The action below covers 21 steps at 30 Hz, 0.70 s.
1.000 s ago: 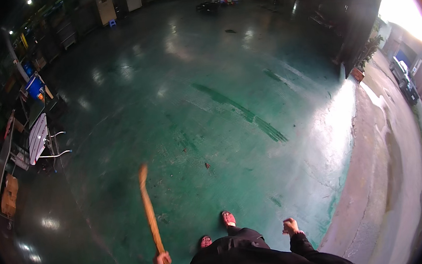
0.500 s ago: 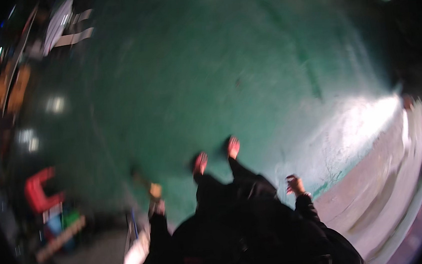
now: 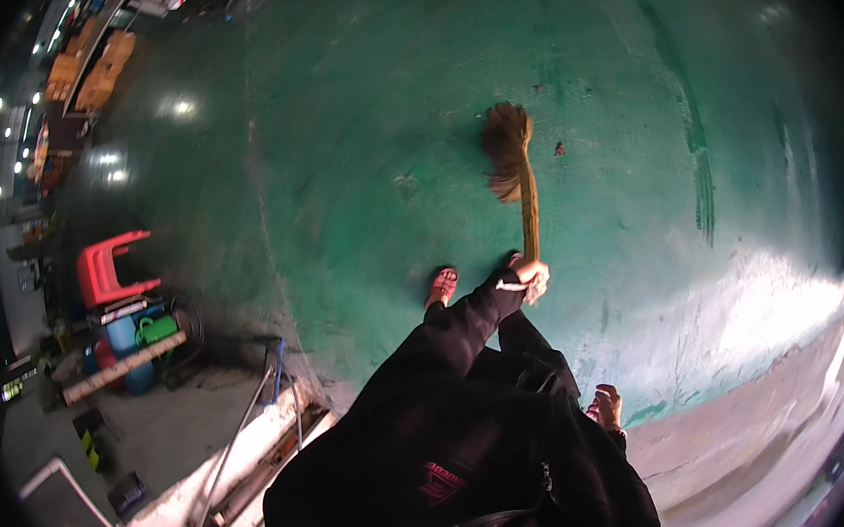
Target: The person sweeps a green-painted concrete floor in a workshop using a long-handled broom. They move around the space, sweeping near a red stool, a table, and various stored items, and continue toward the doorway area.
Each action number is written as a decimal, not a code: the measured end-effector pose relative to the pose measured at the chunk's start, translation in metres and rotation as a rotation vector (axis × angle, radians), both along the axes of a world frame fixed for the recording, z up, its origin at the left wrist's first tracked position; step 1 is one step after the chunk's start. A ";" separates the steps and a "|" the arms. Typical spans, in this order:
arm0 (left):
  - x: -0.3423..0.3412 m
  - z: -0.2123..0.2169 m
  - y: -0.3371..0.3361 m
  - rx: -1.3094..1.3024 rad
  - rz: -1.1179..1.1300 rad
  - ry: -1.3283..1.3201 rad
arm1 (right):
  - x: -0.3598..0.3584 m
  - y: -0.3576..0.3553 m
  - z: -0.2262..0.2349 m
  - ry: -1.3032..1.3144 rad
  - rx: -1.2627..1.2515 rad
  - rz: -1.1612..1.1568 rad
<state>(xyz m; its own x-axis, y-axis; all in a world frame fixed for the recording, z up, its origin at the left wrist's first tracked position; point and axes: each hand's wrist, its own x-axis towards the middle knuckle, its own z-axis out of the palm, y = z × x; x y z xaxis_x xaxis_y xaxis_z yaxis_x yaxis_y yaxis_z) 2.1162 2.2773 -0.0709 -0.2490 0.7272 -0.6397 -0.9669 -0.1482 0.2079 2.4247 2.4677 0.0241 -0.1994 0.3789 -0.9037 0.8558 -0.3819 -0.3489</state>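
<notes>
My left hand [image 3: 530,276] is shut around the wooden handle of a broom [image 3: 528,216], arm stretched forward in a black sleeve. The broom's brown bristle head [image 3: 508,151] rests on the green painted floor [image 3: 359,118], in front of me. A small dark scrap [image 3: 559,149] lies just right of the bristles. My right hand [image 3: 607,409] hangs beside my hip, holding nothing that I can see; its fingers are too small to read. One foot in a red sandal [image 3: 441,287] shows left of the broom hand.
At the left stand a red plastic stool [image 3: 111,269], blue drums [image 3: 128,341], a green can [image 3: 154,330] and a wooden plank [image 3: 125,367]. Metal pipes [image 3: 242,445] lie by a concrete ledge at lower left. Pale bare concrete [image 3: 758,435] borders the green floor at lower right.
The view has swung round. The broom, first held at my left side, is now stretched out ahead with its bristles down on the floor. My right hand stays by my side.
</notes>
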 end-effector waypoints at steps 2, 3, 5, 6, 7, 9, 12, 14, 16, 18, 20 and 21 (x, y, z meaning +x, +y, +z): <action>-0.039 0.002 0.032 -0.019 -0.059 -0.347 | -0.001 -0.001 0.002 0.015 0.010 -0.004; -0.058 0.001 0.033 0.203 -0.055 -0.672 | -0.001 0.001 0.004 0.049 0.005 -0.007; -0.082 -0.001 0.017 0.712 0.007 -1.131 | 0.000 0.007 0.008 0.061 0.013 0.013; -0.085 0.000 0.000 0.892 0.068 -0.961 | 0.001 0.012 0.009 0.063 0.015 0.002; -0.085 0.002 -0.019 0.822 0.169 -0.805 | 0.002 0.017 0.010 0.053 0.039 0.010; -0.071 0.015 -0.059 0.433 0.211 -0.212 | 0.004 0.028 0.010 0.005 0.088 -0.005; -0.033 0.061 -0.110 0.057 0.141 -0.015 | 0.005 0.039 0.002 -0.031 0.107 -0.063; -0.003 0.104 -0.135 -0.055 0.092 -0.095 | 0.001 0.041 -0.006 -0.027 0.075 -0.081; 0.023 0.141 -0.152 -0.237 -0.088 -0.122 | -0.007 0.039 -0.013 -0.042 0.062 -0.085; 0.036 0.162 -0.168 -0.380 -0.084 -0.224 | -0.020 0.034 -0.018 0.022 0.029 -0.082; 0.040 0.157 -0.175 -0.305 -0.068 -0.436 | -0.032 0.029 -0.020 0.079 0.015 -0.074; 0.041 0.146 -0.174 -0.197 -0.071 -0.586 | -0.036 0.026 -0.021 0.115 0.005 -0.057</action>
